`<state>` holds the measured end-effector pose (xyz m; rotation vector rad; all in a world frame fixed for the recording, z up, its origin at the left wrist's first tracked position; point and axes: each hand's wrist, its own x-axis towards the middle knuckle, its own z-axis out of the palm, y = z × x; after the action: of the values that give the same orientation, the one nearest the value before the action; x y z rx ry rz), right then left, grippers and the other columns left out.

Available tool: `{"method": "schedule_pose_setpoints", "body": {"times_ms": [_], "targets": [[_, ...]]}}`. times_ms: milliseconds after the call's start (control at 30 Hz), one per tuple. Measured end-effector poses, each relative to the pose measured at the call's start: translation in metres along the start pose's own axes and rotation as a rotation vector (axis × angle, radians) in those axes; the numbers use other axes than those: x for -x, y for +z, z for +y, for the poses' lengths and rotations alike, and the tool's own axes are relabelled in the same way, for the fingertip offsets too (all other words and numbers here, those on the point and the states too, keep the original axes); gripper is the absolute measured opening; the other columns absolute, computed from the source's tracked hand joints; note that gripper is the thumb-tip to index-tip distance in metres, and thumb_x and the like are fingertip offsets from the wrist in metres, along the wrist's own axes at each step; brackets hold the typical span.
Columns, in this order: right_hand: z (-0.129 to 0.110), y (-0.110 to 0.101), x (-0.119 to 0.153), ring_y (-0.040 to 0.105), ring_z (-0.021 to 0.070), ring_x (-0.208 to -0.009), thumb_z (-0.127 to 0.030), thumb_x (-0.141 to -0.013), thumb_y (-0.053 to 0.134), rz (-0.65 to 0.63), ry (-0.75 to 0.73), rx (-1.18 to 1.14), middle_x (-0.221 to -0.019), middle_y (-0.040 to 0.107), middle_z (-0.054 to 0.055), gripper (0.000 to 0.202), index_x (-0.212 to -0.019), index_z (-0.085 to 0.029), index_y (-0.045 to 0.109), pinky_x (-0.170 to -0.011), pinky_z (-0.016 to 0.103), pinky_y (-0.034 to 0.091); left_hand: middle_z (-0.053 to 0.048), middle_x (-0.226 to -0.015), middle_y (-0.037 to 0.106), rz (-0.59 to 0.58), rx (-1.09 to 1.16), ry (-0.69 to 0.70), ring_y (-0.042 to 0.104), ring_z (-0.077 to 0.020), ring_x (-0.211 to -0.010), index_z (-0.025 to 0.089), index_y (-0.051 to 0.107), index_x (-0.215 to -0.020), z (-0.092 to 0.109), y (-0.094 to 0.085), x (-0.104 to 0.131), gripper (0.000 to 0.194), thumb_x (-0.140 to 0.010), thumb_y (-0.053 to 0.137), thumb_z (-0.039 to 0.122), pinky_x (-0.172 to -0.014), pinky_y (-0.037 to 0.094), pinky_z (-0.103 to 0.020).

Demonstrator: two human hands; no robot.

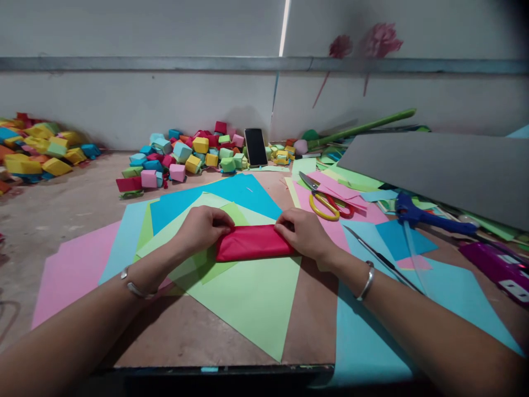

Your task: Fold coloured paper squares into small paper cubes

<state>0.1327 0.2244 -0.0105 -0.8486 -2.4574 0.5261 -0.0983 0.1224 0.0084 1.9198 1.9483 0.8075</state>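
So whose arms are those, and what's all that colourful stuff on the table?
There is no machine here. The picture comes from a small camera worn on a person's head, looking down, so the two arms reaching in from the bottom belong to that person. The left hand and the right hand each press on one end of a folded red paper. It lies on a light green sheet, with blue and pink sheets spread around it on the table. Farther back there is a pile of little paper cubes in many colours, and a dark phone leaning against the wall. To the right lie scissors with yellow and red handles and a blue glue gun.
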Motion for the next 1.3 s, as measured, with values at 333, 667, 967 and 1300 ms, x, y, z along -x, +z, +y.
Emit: {"method": "schedule_pose_setpoints", "body": {"times_ms": [333, 667, 967, 1300], "targets": [[0.004, 0.005, -0.001, 0.057, 0.0170, -0.073, -0.015, -0.083, 0.058, -0.041, -0.033, 0.052, -0.079, 0.064, 0.006, 0.010, -0.076, -0.017, 0.063, -0.066, 0.029, 0.043, -0.009, -0.086, 0.065, -0.095, -0.229, 0.268, 0.058, -0.0213, -0.080, 0.019, 0.075, -0.078, -0.003, 0.003, -0.001, 0.024, -0.076, 0.053, 0.009, -0.062, 0.045, -0.029], [0.003, 0.005, -0.002, 0.057, 0.0168, -0.076, -0.014, -0.084, 0.059, -0.051, -0.020, 0.050, -0.080, 0.065, 0.006, 0.010, -0.076, -0.016, 0.064, -0.069, 0.027, 0.043, -0.007, -0.096, 0.063, -0.360, -0.214, 0.396, 0.058, -0.0161, -0.082, 0.018, 0.070, -0.091, 0.013, -0.001, 0.000, 0.024, -0.085, 0.047, 0.011, -0.070, 0.045, -0.024], [0.003, 0.004, -0.003, 0.057, 0.0148, -0.068, -0.018, -0.079, 0.066, -0.016, 0.076, 0.019, -0.076, 0.066, 0.002, 0.004, -0.076, -0.018, 0.063, -0.063, 0.025, 0.041, -0.006, -0.093, 0.066, -0.394, -0.294, 0.287, 0.058, -0.0196, -0.080, 0.018, 0.060, -0.103, 0.017, 0.009, 0.001, 0.018, -0.087, 0.055, 0.024, -0.065, 0.040, -0.027], [0.003, 0.005, -0.003, 0.053, 0.0127, -0.063, -0.018, -0.077, 0.067, 0.002, 0.087, 0.048, -0.070, 0.062, -0.001, 0.013, -0.071, -0.018, 0.056, -0.057, 0.023, 0.035, -0.008, -0.096, 0.063, -0.432, -0.310, 0.291, 0.057, -0.0223, -0.082, 0.019, 0.055, -0.122, 0.014, 0.009, 0.001, 0.047, -0.086, 0.057, 0.049, -0.064, 0.039, -0.028]]}}
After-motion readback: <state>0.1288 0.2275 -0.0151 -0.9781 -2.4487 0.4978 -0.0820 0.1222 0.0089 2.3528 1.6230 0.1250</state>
